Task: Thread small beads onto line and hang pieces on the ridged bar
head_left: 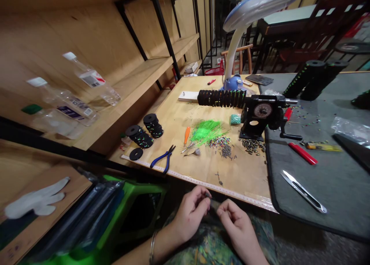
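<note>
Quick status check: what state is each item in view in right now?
Left hand, pinching a small dark piece
Right hand, fingers curled, no held item visible
Black ribbed spool, mounted on the hand-crank winder
Blue-handled pliers, lying on the board
Green threads, loose in a heap
Clear plastic bottles, empty, lying on the shelf

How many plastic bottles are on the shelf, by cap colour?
White-capped plastic bottles: 2
Green-capped plastic bottle: 1
Total: 3
</note>
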Demonstrator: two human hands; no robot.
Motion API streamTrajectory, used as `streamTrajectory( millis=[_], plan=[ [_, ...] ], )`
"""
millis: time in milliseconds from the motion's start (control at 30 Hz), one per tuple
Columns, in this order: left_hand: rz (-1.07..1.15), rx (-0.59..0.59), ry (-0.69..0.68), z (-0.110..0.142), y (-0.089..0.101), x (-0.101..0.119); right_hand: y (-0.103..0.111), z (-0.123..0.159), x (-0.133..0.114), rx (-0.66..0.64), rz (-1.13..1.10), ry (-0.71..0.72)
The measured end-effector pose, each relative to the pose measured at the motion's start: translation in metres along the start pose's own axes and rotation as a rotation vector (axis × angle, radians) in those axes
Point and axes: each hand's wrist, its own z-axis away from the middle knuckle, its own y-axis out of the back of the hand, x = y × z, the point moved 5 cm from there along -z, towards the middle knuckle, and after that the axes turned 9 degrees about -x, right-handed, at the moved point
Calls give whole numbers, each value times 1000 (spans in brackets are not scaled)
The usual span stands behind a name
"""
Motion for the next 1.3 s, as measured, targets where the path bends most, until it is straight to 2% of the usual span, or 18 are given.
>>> streamTrajectory(
  millis=[200, 333, 433, 667, 933, 1167, 1300],
  plan=[
    [91, 67, 36, -4, 5, -5, 2, 3, 4, 67, 46, 51],
    [97, 142, 32, -7, 21, -3, 8, 6, 5, 113, 20, 44],
    [139, 107, 64, -6, 27, -5, 10, 6, 2, 122, -66, -9],
    [284, -32, 189, 4, 10, -23, 9, 3, -7, 174, -235, -68],
    [322, -106, 265, 5, -6, -30, 10, -1, -6, 216, -231, -76],
    [346, -105, 250, 3, -8, -33, 2, 0, 1, 140, -109, -66],
    [427, -82, 312, 2, -10, -36, 0, 0, 4, 105, -44, -84]
  ],
)
